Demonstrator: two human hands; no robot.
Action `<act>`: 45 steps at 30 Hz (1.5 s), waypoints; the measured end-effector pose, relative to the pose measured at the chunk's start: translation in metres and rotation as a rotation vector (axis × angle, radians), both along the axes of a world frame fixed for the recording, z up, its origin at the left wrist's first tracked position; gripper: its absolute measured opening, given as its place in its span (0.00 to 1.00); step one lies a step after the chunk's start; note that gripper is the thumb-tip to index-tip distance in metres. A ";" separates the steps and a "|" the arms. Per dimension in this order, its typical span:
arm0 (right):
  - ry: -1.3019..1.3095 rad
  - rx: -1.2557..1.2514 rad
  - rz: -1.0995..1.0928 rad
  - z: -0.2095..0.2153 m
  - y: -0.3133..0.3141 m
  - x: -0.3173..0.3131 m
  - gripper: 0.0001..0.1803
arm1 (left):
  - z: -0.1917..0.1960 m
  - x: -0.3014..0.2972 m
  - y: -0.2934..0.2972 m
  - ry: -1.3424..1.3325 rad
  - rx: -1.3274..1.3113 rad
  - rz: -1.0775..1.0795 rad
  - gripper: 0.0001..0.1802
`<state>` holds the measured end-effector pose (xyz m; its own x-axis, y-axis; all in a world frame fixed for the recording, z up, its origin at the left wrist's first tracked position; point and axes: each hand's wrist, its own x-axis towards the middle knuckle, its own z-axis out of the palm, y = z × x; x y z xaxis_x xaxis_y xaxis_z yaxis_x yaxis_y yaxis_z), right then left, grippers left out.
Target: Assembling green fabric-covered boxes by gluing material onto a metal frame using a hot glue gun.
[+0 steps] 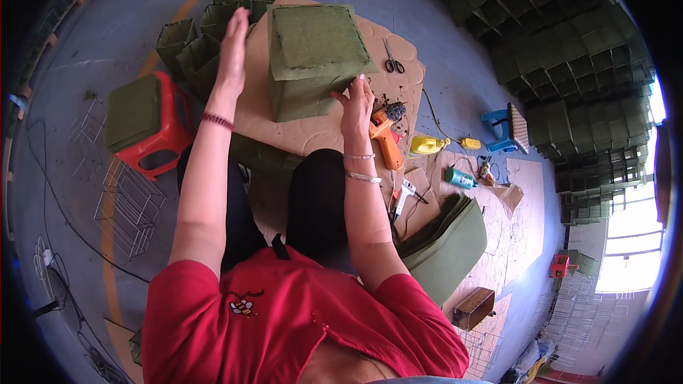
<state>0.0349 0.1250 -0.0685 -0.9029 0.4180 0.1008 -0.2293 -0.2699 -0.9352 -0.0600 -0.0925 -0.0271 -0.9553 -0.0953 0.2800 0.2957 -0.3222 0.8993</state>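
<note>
A green fabric-covered box (318,41) stands on the cardboard sheet (400,85) in front of me. Its top face has dark, uneven edges. To its left, my left hand (233,53) is raised with the fingers stretched out, apart from the box and holding nothing. My right hand (356,105) is by the box's near right corner, thumb and fingers apart; whether the fingertips touch the corner I cannot tell. Just right of that hand lies an orange glue gun (385,136) with a dark, crusted front end. Black-handled scissors (393,58) lie beyond it.
More green boxes (178,37) stand behind at left, beside a red stool (160,131). At right are a yellow bottle (427,145), a white tool (405,197), a green bottle (461,178) and folded green sheets (448,245). Stacked green boxes (555,64) fill the far right.
</note>
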 end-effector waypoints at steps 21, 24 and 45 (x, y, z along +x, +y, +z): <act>-0.168 0.213 -0.071 0.058 0.041 -0.062 0.30 | 0.040 0.025 0.037 0.221 -0.601 0.014 0.39; -0.015 0.213 -0.172 0.046 0.043 -0.065 0.26 | 0.037 0.035 0.053 0.207 -0.566 0.041 0.40; 0.030 0.320 -0.262 0.038 0.023 -0.045 0.24 | 0.026 0.037 0.051 0.308 -0.772 0.143 0.37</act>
<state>-0.0100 0.1477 -0.0302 -0.7650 0.5763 0.2875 -0.2799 0.1046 -0.9543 -0.0234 -0.0415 -0.0011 -0.8186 0.1157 0.5625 0.5554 0.4090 0.7241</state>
